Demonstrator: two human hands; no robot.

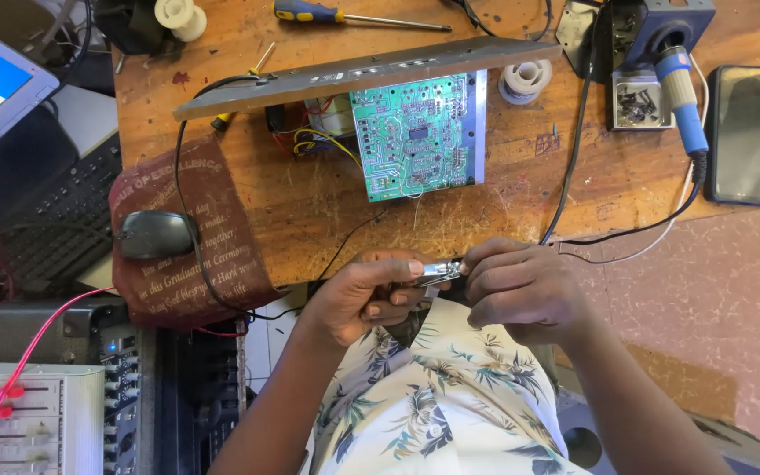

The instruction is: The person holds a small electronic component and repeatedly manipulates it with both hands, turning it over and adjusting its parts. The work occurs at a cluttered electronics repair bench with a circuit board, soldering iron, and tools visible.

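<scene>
My left hand (364,295) and my right hand (521,286) meet just below the wooden bench's front edge, above my patterned shirt. Both pinch a small shiny metal piece (440,271) between their fingertips; what it is I cannot tell. A thin black wire (345,246) runs from near my hands up to a green circuit board (415,136), which sits in an opened device with a long grey panel (362,75) tilted above it.
On the wooden bench (310,207) lie a blue-and-yellow screwdriver (345,15), a soldering iron (683,97) in its stand, solder spools (525,79), a dark phone (747,134), and a black mouse (153,234) on a maroon cloth. A laptop (10,149) and audio mixers (37,413) stand at left.
</scene>
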